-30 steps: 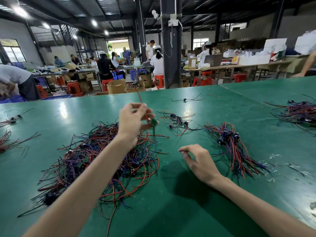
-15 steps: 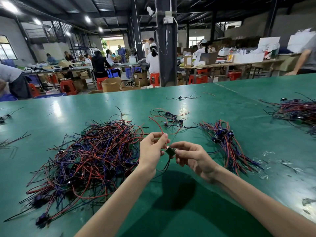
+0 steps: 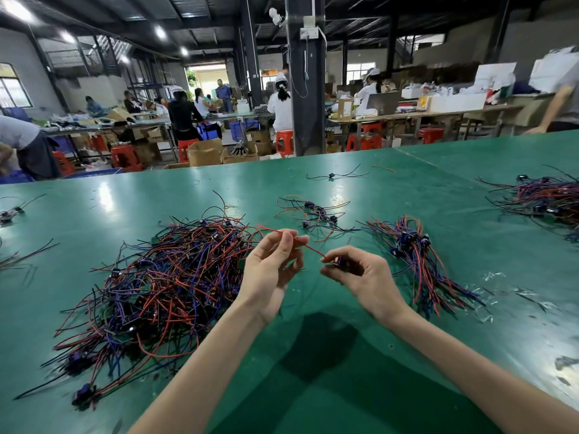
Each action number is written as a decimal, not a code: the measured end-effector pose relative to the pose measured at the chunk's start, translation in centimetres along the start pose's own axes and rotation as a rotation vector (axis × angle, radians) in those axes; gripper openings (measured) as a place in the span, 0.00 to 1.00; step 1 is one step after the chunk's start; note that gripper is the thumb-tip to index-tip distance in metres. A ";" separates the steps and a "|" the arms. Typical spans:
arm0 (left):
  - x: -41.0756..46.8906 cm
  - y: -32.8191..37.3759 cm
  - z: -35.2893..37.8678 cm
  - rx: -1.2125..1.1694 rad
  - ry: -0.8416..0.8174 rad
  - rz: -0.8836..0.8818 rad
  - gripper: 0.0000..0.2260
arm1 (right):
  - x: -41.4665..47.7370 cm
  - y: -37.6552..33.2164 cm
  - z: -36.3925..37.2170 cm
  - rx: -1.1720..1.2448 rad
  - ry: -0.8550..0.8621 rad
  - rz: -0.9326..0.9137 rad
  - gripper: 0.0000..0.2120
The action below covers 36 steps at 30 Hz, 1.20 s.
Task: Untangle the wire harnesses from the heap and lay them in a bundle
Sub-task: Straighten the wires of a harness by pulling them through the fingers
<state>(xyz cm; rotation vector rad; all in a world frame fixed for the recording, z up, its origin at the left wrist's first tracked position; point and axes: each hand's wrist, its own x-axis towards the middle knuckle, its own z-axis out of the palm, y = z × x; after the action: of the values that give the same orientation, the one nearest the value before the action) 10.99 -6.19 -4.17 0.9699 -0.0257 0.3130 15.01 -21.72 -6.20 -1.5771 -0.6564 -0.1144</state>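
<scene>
A big tangled heap of red, blue and black wire harnesses (image 3: 156,286) lies on the green table (image 3: 313,386) to my left. A tidier bundle of harnesses (image 3: 416,258) lies to my right. Between them I hold one harness (image 3: 308,247) in the air. My left hand (image 3: 272,270) pinches its red wire between thumb and fingers. My right hand (image 3: 354,274) grips its small dark connector end. The red wire runs taut between the two hands.
A small loose cluster of harnesses (image 3: 316,214) lies beyond my hands, a single one (image 3: 332,176) farther back. Another pile (image 3: 545,198) sits at the far right, stray wires (image 3: 12,211) at the far left. Other workers and benches fill the hall behind.
My left hand came down from above the heap with a harness. My right hand rose off the table and took its connector end. The two hands have since drawn apart, stretching the red wire.
</scene>
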 end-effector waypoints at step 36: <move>-0.9 -6.1 -2.2 1.211 -0.059 0.281 0.12 | 17.7 6.6 0.2 -0.584 -0.172 0.473 0.36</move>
<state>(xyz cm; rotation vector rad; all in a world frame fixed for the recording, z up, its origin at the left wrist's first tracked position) 11.55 -7.78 -10.48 2.1866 -0.0258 0.5765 32.73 -15.41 -4.04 -2.2866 -0.3758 0.2041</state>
